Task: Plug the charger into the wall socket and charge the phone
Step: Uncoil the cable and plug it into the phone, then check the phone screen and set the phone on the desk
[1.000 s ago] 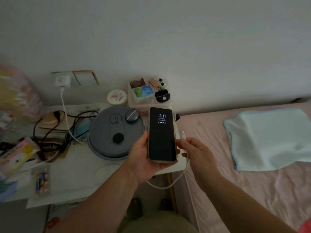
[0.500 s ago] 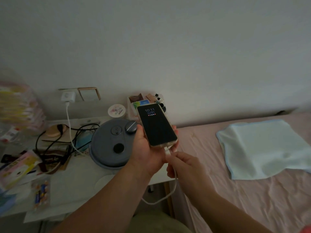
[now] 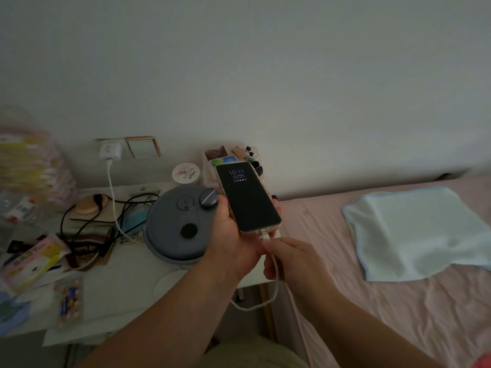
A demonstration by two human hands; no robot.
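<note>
My left hand (image 3: pixel 230 236) grips a black-screened phone (image 3: pixel 248 196) from its left side, held tilted above the bedside table's right end; the screen shows 10:11. My right hand (image 3: pixel 291 257) pinches the white cable's plug (image 3: pixel 263 235), which touches the phone's bottom edge. Whether the plug is fully seated I cannot tell. The white cable (image 3: pixel 275 282) loops down below my hands. A white charger (image 3: pixel 110 150) sits in the wall socket at the left, and its cable (image 3: pixel 113 197) hangs down onto the table.
A round grey appliance (image 3: pixel 176 225) stands on the cluttered white table (image 3: pixel 119 290), with black cords (image 3: pixel 101 208) and packets to its left. A small box of items (image 3: pixel 228 155) is against the wall. A pale blue towel (image 3: pixel 414 232) lies on the pink bed (image 3: pixel 385 314) at right.
The phone went from upright to tilted, its bottom edge turned toward my right hand. My right hand brought the cable's plug from beside the phone to its bottom edge.
</note>
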